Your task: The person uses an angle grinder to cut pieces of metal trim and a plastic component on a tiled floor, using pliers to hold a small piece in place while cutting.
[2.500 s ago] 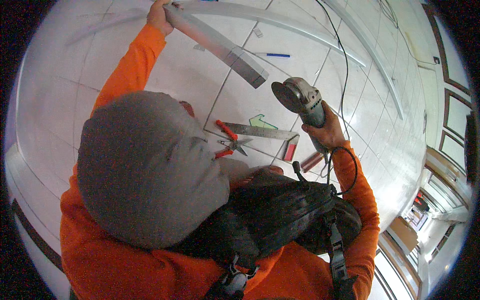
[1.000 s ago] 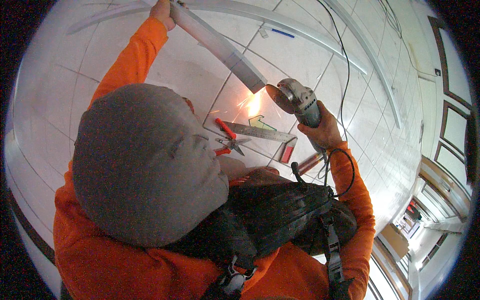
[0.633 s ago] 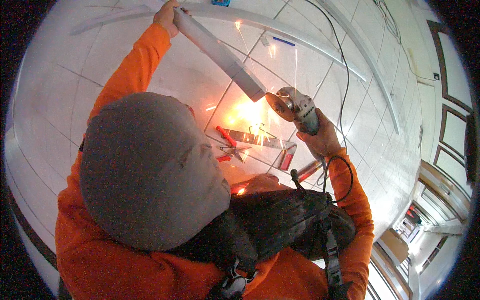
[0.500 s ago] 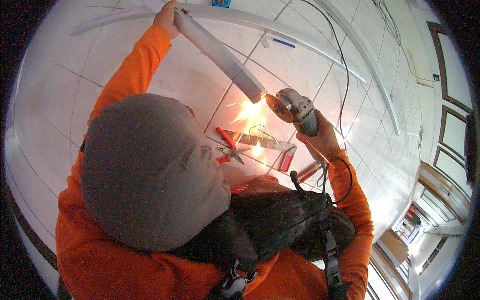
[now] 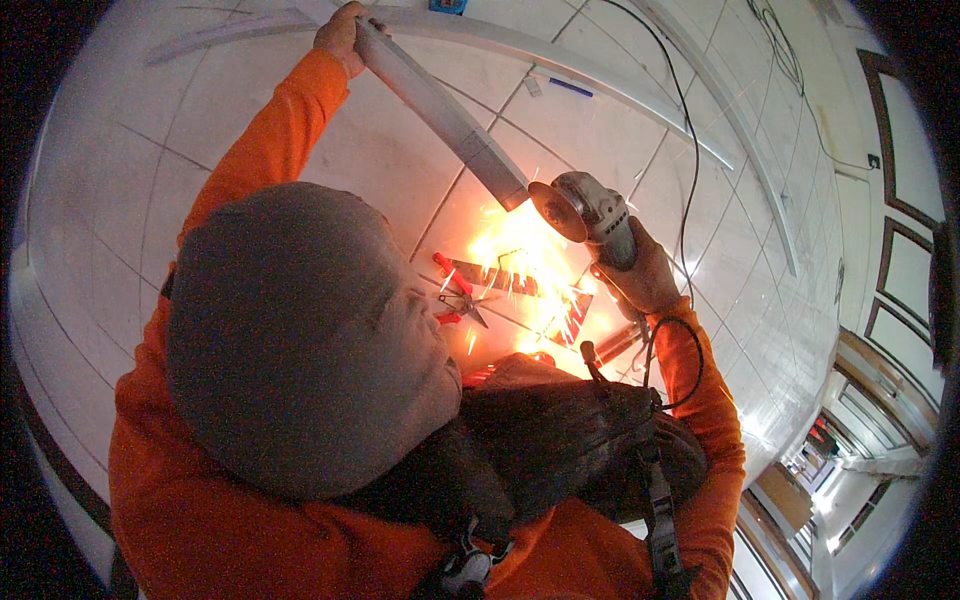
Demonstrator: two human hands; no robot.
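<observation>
My left hand [image 5: 342, 38] is closed around the far end of a grey rectangular metal tube [image 5: 445, 115]. The tube slants down toward the middle, with its near end beside the cutting disc. In my right hand [image 5: 648, 272] is an angle grinder [image 5: 605, 222], gripped by its body. Its disc [image 5: 557, 211] is at the tube's near corner; whether they touch I cannot tell. Bright sparks [image 5: 515, 240] spray down beneath the tube. Under them lie red-handled pliers [image 5: 460, 295] and a metal square [image 5: 490, 277], partly hidden by the glare.
Long pale metal bars [image 5: 560, 58] lie across the tiled floor [image 5: 330, 150] beyond my hands. A blue pen-like stick [image 5: 570, 87] rests near them. A black cable [image 5: 690, 150] runs along the right. Grey cloth [image 5: 300, 340] and a black bag [image 5: 560, 440] block the near view.
The spark spray has grown larger and brighter, spreading over the square. The tube and my left hand have shifted very slightly; the grinder stays at the tube's end.
</observation>
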